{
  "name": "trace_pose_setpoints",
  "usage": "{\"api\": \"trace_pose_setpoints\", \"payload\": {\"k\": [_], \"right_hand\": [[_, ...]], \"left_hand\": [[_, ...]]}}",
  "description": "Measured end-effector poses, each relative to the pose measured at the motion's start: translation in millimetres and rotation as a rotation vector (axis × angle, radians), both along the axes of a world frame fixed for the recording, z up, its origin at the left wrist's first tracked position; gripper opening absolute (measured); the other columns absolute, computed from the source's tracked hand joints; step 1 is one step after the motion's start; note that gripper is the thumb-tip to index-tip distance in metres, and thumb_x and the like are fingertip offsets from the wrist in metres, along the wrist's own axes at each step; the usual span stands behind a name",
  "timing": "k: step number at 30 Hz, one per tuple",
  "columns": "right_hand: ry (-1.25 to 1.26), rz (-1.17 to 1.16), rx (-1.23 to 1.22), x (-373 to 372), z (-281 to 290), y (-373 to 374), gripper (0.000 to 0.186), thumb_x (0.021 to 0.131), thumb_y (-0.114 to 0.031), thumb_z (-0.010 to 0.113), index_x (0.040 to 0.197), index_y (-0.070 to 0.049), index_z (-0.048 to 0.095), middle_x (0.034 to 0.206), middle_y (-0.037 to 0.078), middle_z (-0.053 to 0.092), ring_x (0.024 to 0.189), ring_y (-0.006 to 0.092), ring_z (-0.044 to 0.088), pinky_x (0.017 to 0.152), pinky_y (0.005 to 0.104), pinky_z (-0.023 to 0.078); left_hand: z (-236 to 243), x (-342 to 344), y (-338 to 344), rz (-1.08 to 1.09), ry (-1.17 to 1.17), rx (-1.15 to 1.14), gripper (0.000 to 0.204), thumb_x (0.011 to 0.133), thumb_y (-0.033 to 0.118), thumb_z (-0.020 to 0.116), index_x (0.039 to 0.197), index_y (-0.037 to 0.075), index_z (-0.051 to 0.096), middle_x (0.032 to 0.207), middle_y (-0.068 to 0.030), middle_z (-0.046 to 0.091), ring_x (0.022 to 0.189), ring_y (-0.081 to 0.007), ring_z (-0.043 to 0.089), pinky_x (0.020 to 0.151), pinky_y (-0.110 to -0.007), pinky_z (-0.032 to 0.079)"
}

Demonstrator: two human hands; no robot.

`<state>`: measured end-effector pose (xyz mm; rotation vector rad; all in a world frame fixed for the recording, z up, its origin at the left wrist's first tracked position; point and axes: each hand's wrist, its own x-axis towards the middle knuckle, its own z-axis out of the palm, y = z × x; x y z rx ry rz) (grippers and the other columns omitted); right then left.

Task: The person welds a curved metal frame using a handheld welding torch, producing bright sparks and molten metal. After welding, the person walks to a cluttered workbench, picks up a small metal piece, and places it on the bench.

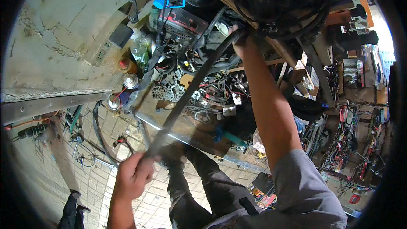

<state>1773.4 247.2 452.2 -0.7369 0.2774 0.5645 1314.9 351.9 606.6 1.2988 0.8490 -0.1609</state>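
Observation:
A thick black length of hose or cable (191, 88) runs slantwise across the middle, blurred toward its lower end. My left hand (135, 175) is closed round that lower end, above the tiled floor. At the upper end, over the cluttered bench, the fingers of my right hand (241, 44) are wrapped round the same length, partly hidden by it. Beneath it on the bench lie a heap of metal chain (167, 88) and tangled wires (227, 85).
A grey box-shaped device (182, 23), a clear bottle (139, 51) and spray cans (130, 80) stand by the wall. The bench's metal edge (199, 146) crosses before my legs. Dark cables and wooden beams hang above right. Racks of tools (341, 138) stand at the right.

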Motion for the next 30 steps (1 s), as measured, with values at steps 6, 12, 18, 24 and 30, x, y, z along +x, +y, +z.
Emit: {"api": "trace_pose_setpoints", "payload": {"k": [6, 12, 18, 24, 30], "right_hand": [[-0.163, -0.023, -0.165, -40.3, 19.3, -14.0, 0.049, 0.095, -0.044, 0.043, 0.121, -0.002, 0.048, 0.119, 0.014, 0.054, 0.107, 0.0298, 0.053, 0.091, 0.0442, 0.045], [-0.492, 0.912, -0.227, -224.1, 20.3, -52.6, 0.042, 0.097, -0.037, 0.044, 0.117, -0.001, 0.052, 0.115, 0.012, 0.059, 0.103, 0.0206, 0.055, 0.094, 0.0356, 0.041], [0.146, 0.435, -0.364, -213.6, 36.1, -22.6, 0.04, 0.094, -0.048, 0.049, 0.08, -0.011, 0.048, 0.056, -0.001, 0.041, 0.043, 0.0112, 0.038, 0.044, 0.0305, 0.036], [0.065, 0.582, -0.255, -136.5, 67.9, -3.0, 0.042, 0.092, -0.047, 0.052, 0.079, -0.008, 0.051, 0.06, 0.0, 0.045, 0.05, 0.013, 0.042, 0.049, 0.0275, 0.035], [-0.31, 0.425, -0.77, -214.5, 85.9, -60.3, 0.03, 0.093, -0.022, 0.056, 0.111, 0.001, 0.054, 0.099, 0.01, 0.06, 0.088, 0.0168, 0.058, 0.08, 0.0284, 0.045]], "left_hand": [[-8.8, 151.6, 10.7, 0.086, -0.134, -0.528, 0.024, 0.095, 0.026, 0.052, 0.091, 0.004, 0.06, 0.058, 0.0012, 0.045, 0.044, -0.0074, 0.036, 0.039, -0.023, 0.025], [-40.6, 289.5, 25.2, 0.15, -0.222, -0.693, 0.021, 0.096, 0.025, 0.05, 0.094, 0.004, 0.055, 0.063, -0.0003, 0.047, 0.05, -0.0103, 0.041, 0.045, -0.026, 0.032], [-104.0, 302.8, 52.7, -0.338, -0.61, 0.974, 0.024, 0.091, 0.02, 0.056, 0.107, 0.003, 0.053, 0.087, -0.0086, 0.06, 0.075, -0.0231, 0.058, 0.069, -0.035, 0.051], [-146.7, 174.6, -37.2, -0.423, -0.293, 0.207, 0.055, 0.087, 0.049, 0.056, 0.115, 0.0, 0.056, 0.103, -0.0163, 0.065, 0.096, -0.0276, 0.062, 0.083, -0.038, 0.046], [-114.3, 141.9, -59.6, 0.228, -0.084, 0.048, 0.022, 0.092, 0.019, 0.056, 0.109, 0.004, 0.055, 0.097, -0.0043, 0.063, 0.088, -0.0166, 0.057, 0.08, -0.028, 0.044]]}}
